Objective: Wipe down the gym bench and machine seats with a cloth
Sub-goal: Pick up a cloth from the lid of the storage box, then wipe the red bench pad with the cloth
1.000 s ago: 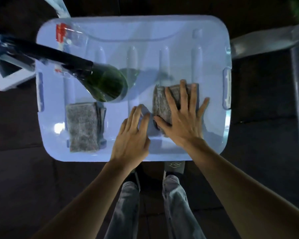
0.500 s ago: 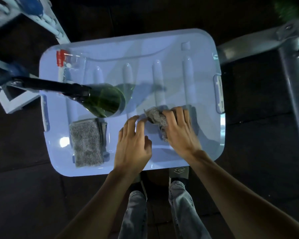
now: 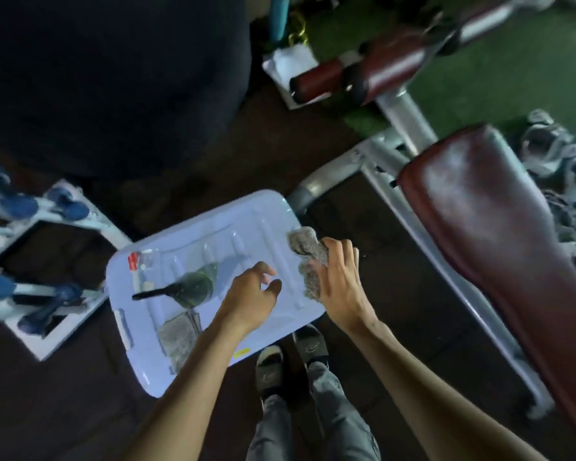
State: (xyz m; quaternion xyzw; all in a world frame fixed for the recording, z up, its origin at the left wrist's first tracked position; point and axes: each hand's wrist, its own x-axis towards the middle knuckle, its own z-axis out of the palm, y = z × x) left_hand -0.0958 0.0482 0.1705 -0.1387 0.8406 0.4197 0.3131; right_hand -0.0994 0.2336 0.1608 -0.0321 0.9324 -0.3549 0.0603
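Observation:
My right hand (image 3: 338, 284) grips a crumpled grey cloth (image 3: 308, 257) and holds it above the right edge of a pale blue plastic bin lid (image 3: 193, 241). My left hand (image 3: 251, 296) hovers over the lid with loosely curled fingers and holds nothing. A second folded grey cloth (image 3: 180, 337) lies on the lid's near side, partly hidden by my left forearm. The dark red padded gym bench (image 3: 492, 227) stretches along the right on a grey metal frame (image 3: 409, 207).
A green spray bottle with a black nozzle (image 3: 190, 287) lies on the lid, next to a small clear packet with a red tag (image 3: 138, 261). A white rack of blue dumbbells (image 3: 30, 261) stands at the left. Red padded rollers (image 3: 363, 73) sit behind the bench. My feet (image 3: 290, 354) are below the lid.
My right hand has bunched up the cloth and lifted it off the lid toward the right. The view has swung up and right, bringing the bench into sight. My left hand has come off the lid.

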